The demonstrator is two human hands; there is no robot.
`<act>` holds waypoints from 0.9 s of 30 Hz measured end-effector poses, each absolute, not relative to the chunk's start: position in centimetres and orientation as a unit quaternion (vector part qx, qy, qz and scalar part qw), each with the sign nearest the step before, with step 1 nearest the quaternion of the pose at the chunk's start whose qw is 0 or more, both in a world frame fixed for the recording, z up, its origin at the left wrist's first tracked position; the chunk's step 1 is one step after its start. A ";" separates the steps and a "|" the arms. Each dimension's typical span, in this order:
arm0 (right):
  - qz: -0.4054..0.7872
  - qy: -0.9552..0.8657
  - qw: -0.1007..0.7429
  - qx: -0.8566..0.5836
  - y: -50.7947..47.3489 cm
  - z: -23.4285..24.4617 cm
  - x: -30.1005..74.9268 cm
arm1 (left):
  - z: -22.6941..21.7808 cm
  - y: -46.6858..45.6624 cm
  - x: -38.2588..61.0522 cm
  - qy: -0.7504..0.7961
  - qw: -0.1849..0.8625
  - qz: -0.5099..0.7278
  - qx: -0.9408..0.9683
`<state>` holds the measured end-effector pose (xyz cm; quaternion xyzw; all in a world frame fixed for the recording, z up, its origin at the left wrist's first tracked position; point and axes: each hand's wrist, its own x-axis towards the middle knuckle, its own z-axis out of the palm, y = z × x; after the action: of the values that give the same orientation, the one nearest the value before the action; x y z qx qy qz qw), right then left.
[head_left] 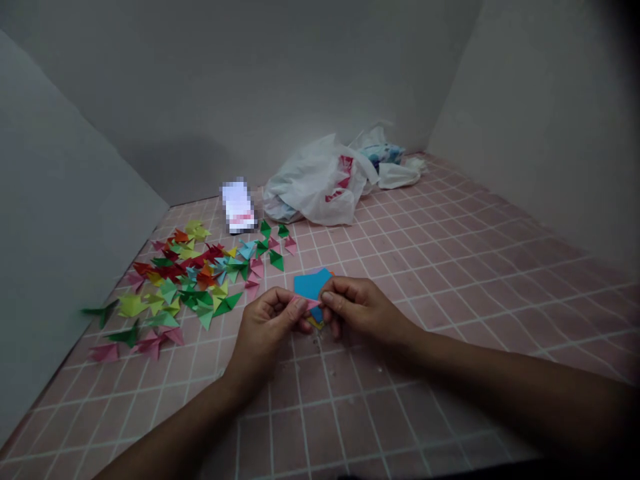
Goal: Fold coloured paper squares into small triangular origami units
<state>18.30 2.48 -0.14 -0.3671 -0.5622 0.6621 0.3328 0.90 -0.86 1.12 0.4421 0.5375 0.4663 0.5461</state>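
Observation:
Between my two hands is a small piece of folded pink paper, tapering toward the right. My left hand is closed, pinching its wide end between thumb and fingers. The fingertips of my right hand are closed on its narrow right end. Just behind and below the hands lies a stack of square paper sheets, blue on top, with orange and yellow edges showing. To the left spreads a pile of folded paper pieces with pointed wings, in red, green, yellow, pink and light blue.
A phone with a lit, blurred screen stands behind the pile. White plastic bags with red print lie against the back wall, a blue-patterned packet beside them. Pink tiled cloth covers the surface; pale walls enclose it.

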 end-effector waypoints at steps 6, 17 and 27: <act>0.659 -0.576 0.331 -0.353 2.5 -0.5 18.3 | 1.1 -1.0 1.1 0.538 0.547 0.462 0.445; 0.644 -0.582 0.325 -0.376 2.2 0.4 18.5 | 0.9 -0.7 0.7 0.514 0.594 0.416 0.458; 0.653 -0.567 0.326 -0.382 2.4 0.4 18.4 | 0.6 -0.5 0.8 0.494 0.644 0.406 0.420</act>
<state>18.39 2.45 0.40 -0.3817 -0.5671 0.6531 0.3258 0.75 -0.54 0.60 0.4200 0.4943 0.4059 0.6438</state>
